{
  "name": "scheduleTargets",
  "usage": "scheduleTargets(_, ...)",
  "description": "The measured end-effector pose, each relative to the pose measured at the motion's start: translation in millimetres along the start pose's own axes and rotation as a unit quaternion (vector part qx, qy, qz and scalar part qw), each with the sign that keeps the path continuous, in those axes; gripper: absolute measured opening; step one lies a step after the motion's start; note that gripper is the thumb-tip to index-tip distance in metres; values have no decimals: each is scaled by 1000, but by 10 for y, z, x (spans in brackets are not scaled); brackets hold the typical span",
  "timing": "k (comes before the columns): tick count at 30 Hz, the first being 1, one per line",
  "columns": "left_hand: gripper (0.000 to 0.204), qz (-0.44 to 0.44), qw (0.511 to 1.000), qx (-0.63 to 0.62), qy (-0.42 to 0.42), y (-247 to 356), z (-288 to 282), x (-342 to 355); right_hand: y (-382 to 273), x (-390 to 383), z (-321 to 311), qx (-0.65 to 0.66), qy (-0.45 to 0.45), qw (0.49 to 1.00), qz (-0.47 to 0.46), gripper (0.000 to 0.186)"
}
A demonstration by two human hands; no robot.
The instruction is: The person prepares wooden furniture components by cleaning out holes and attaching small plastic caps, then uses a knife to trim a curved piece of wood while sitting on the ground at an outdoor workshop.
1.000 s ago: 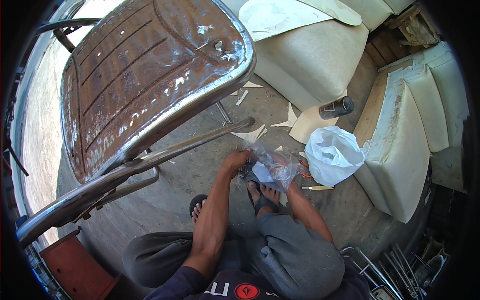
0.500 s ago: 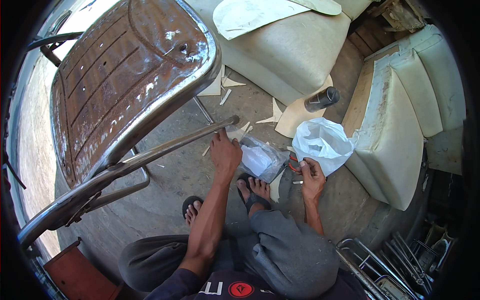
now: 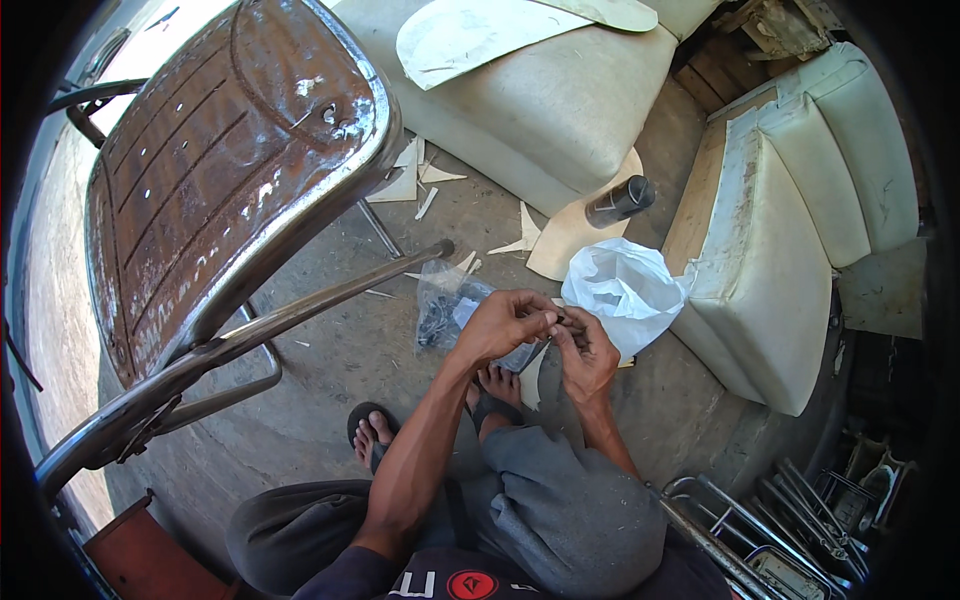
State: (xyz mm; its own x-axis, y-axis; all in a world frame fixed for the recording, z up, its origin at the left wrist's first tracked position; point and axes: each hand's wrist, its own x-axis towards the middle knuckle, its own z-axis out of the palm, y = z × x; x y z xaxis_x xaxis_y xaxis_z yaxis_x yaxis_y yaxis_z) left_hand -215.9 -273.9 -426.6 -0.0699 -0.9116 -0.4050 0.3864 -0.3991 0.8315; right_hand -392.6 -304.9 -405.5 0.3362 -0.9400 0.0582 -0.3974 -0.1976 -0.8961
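My left hand (image 3: 508,326) and my right hand (image 3: 588,356) meet in front of me, fingertips pinched together. A small dark piece shows between them, too small to name. Under and beside my left hand lies a clear plastic bag (image 3: 436,312) with small dark parts inside, partly hidden by that hand. A crumpled white plastic bag (image 3: 628,296) stands open-mouthed just beyond my right hand. To the left, a metal chair frame with a rusty seat panel (image 3: 235,150) is tipped over, and its bare tube leg (image 3: 370,285) points toward the clear bag.
A cream padded seat (image 3: 545,125) stands ahead and another padded piece (image 3: 765,270) at the right. A dark cylindrical container (image 3: 620,201) rests by a cream cut-out sheet (image 3: 560,245). Pale scraps (image 3: 520,232) litter the floor. Metal frames (image 3: 800,515) crowd the lower right.
My left hand has moved right, from beside the tube leg's end and the clear bag, to meet my right hand. My right hand has shifted slightly left. The view has shifted a little.
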Motion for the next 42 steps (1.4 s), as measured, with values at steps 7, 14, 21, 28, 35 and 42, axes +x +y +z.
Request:
scheduleTargets(7, 33, -29, 997, -76, 10, -85, -71, 20, -152, 12, -17, -45, -17, 999, -13, 21)
scheduleTargets(14, 26, -31, 989, -94, 105, -102, -323, 5, 521, -203, -356, -232, -83, 959, 144, 20)
scheduleTargets(21, 19, -21, 968, 18, 251, -205, -549, 6, 877, -341, -230, -293, -178, 927, 154, 23)
scheduleTargets(28, 23, -102, 862, 492, 74, -1053, -653, 70, 922, -78, -24, -278, -102, 953, 69, 19)
scheduleTargets(35, 22, -134, 921, 361, -47, -777, -656, -2, 645, 400, 175, -340, -50, 936, 74, 17)
scheduleTargets(42, 18, -61, 989, 27, 130, -430, -974, -210, 415, 848, 859, -221, -177, 950, -131, 23)
